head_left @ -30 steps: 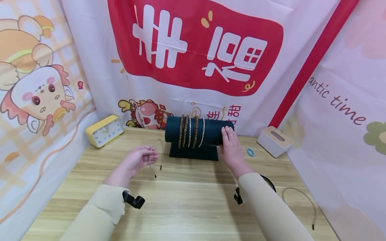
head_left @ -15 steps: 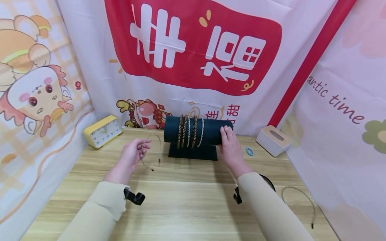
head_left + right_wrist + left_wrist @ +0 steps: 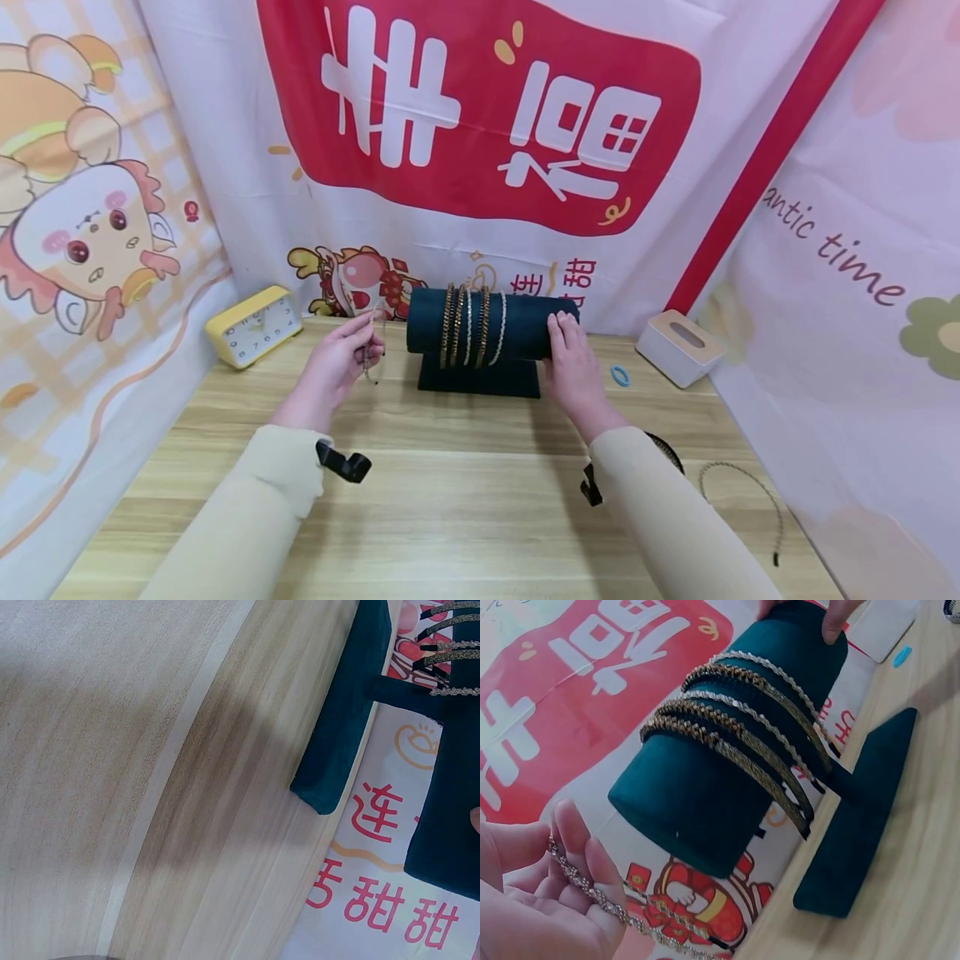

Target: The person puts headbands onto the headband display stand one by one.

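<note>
My left hand pinches a thin beaded headband between thumb and fingers, just left of a dark green velvet display stand. In the left wrist view the headband's black-tipped ends hang beyond the fingers, below the roll's near end. Several gold, brown and silvery headbands sit side by side over the left half of the roll. At the right end of the roll my right hand grips it, fingers over the top. Only a fingertip of that hand shows in the right wrist view.
A yellow clock stands at the back left. On the right are a small blue ring and a white tissue box. Another headband lies at the front right; a black item is partly hidden by the right sleeve.
My left hand first shifted left, then rose and came back toward the roll's left end, turning the headband so that its ends hang down. The right hand stays on the stand.
</note>
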`<act>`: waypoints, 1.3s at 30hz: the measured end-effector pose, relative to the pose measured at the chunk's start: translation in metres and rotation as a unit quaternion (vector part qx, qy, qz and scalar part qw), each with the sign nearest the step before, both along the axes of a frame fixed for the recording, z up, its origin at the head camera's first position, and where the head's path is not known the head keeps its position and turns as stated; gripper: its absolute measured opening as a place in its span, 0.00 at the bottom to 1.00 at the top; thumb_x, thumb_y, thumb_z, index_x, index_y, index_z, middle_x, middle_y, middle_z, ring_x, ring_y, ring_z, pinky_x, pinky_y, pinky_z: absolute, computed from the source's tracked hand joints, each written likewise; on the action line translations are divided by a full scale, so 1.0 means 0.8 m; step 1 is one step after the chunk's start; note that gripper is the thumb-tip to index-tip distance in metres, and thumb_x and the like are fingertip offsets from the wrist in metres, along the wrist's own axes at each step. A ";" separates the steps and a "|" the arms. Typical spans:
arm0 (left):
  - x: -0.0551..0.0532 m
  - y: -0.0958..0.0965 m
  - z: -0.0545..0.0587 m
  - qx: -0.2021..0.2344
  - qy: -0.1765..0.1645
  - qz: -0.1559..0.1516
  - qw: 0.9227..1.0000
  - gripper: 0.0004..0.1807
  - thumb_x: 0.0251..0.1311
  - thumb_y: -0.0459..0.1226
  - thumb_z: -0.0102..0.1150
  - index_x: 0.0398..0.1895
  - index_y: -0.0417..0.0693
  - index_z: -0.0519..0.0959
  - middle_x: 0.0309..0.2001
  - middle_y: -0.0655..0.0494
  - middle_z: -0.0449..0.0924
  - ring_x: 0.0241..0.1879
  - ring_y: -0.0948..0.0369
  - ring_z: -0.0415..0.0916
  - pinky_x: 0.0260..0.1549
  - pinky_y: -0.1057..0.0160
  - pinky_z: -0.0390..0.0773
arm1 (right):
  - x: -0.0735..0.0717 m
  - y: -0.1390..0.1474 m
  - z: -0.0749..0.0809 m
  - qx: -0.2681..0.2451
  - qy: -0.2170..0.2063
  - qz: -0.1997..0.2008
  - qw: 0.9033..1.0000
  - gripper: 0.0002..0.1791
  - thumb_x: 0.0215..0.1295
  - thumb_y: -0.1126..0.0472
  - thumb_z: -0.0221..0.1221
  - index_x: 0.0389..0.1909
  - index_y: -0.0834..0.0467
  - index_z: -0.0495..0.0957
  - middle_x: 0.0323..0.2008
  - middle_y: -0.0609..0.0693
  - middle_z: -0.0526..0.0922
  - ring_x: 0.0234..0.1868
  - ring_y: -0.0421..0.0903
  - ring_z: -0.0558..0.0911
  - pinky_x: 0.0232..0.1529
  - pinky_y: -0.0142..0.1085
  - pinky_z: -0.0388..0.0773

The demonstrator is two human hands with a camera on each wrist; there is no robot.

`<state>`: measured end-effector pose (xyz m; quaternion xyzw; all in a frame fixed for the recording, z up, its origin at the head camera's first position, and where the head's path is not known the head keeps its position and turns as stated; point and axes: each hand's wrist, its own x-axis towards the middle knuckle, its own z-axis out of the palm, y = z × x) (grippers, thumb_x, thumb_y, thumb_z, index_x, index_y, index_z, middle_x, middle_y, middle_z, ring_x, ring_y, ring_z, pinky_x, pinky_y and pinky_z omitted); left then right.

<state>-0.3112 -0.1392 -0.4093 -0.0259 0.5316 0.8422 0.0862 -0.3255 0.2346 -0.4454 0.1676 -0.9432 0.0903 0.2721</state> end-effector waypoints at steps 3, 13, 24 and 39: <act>-0.010 0.010 0.007 0.009 0.003 -0.006 1.000 0.26 0.75 0.35 0.46 0.75 0.48 0.62 0.32 0.56 0.80 0.33 0.64 0.78 0.42 0.66 0.78 | -0.001 0.000 -0.001 -0.001 0.005 0.001 1.000 0.41 0.59 0.68 0.68 0.71 0.66 0.60 0.68 0.64 0.62 0.70 0.60 0.60 0.71 0.48 0.55; -0.042 0.047 0.013 0.009 0.053 0.009 0.999 0.25 0.74 0.33 0.47 0.73 0.47 0.66 0.31 0.56 0.81 0.29 0.64 0.80 0.39 0.65 0.81 | -0.001 0.000 -0.001 0.000 0.010 0.005 1.000 0.40 0.60 0.67 0.67 0.71 0.66 0.61 0.68 0.64 0.63 0.70 0.60 0.60 0.71 0.48 0.56; -0.052 0.077 0.006 0.037 0.065 0.011 0.997 0.25 0.75 0.30 0.45 0.73 0.40 0.63 0.26 0.57 0.81 0.26 0.65 0.80 0.36 0.66 0.82 | -0.002 0.003 -0.002 0.000 0.024 0.015 1.000 0.40 0.58 0.69 0.68 0.71 0.68 0.61 0.68 0.66 0.63 0.70 0.61 0.61 0.72 0.47 0.54; -0.031 0.099 0.019 -0.150 0.142 0.016 0.978 0.28 0.64 0.18 0.46 0.69 0.31 0.65 0.62 0.33 0.69 0.63 0.47 0.69 0.60 0.60 0.70 | -0.003 0.001 -0.003 0.000 0.015 0.005 1.000 0.41 0.59 0.69 0.67 0.71 0.66 0.60 0.69 0.64 0.62 0.70 0.60 0.60 0.72 0.47 0.54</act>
